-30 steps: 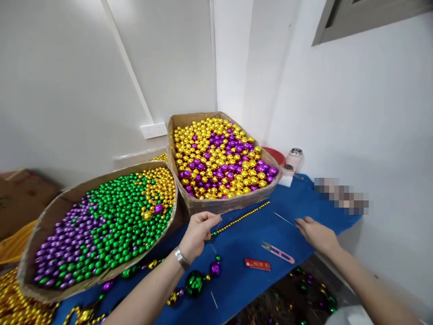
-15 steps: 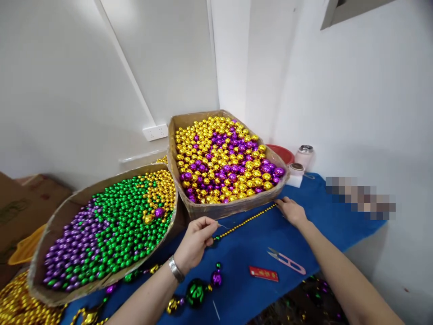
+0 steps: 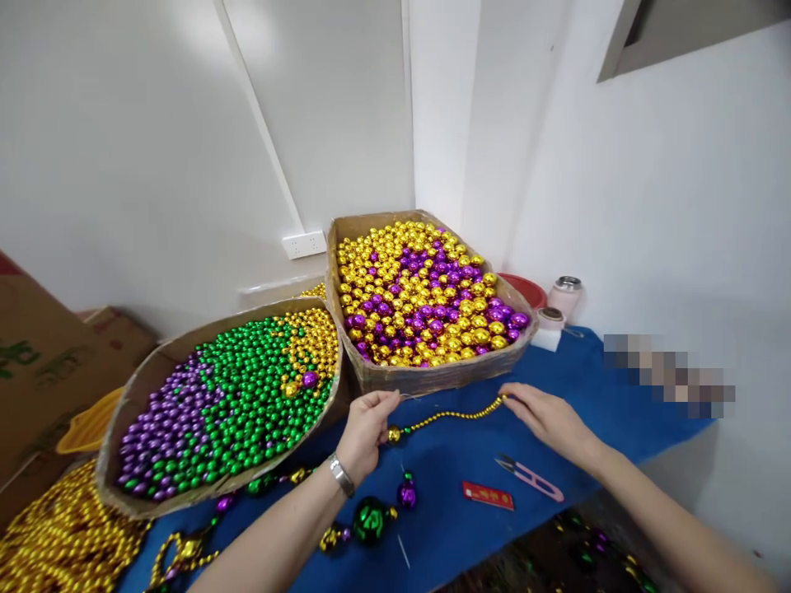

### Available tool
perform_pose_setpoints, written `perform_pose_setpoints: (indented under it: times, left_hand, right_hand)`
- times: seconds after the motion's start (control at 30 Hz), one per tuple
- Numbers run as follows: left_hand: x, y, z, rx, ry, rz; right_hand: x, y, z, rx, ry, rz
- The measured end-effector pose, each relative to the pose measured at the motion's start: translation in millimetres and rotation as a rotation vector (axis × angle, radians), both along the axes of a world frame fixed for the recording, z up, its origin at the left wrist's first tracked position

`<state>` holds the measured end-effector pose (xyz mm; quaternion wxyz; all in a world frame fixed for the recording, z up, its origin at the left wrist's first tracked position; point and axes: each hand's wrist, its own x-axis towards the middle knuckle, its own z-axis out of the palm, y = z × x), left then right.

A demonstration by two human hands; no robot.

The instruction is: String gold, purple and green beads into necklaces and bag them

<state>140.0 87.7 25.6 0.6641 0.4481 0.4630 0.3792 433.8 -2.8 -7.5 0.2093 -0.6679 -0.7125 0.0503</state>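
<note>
A short strand of small gold beads [image 3: 448, 416] stretches between my two hands just above the blue cloth [image 3: 574, 387]. My left hand [image 3: 366, 428], with a metal watch on the wrist, pinches the strand's left end, where a bigger gold bead hangs. My right hand [image 3: 547, 416] grips the strand's right end with its fingertips. Both hands are in front of a cardboard box of gold and purple balls [image 3: 426, 301]. To the left stands a second box of green, purple and gold balls [image 3: 228, 399].
Pink thread snips [image 3: 531, 478] and a small red packet [image 3: 488, 496] lie on the cloth near my right arm. A chain with big green and purple balls [image 3: 371, 517] lies below my left wrist. Gold bead strands [image 3: 62, 539] pile at the lower left. A red bowl [image 3: 525, 288] and small jars [image 3: 565, 295] stand at the back.
My right hand went from the cloth at the right to the far end of the gold strand and took hold of it. The strand now sags slightly between both hands.
</note>
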Motion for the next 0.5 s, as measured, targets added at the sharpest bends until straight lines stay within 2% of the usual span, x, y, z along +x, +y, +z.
perform_pose_setpoints:
  times: [0.13,0.23,0.4,0.5]
  left_hand:
    - [2.2,-7.4,1.0,0.117,-0.057,-0.041]
    - [5.1,-15.3,3.2,0.193,0.007,-0.084]
    - [6.7,-30.3,6.0,0.393,0.029,-0.199]
    - [1.3,-36.0,10.4,0.383,-0.021,-0.316]
  right_hand:
    - [-55.2,-19.1,46.8,0.038,-0.176,0.22]
    - [-97.8,-20.6,73.1,0.079,-0.28,0.374]
    - [-139.9,-9.3,94.7,0.108,-0.457,0.482]
    - [-145.3,-4.6,97.8,0.131,-0.472,0.471]
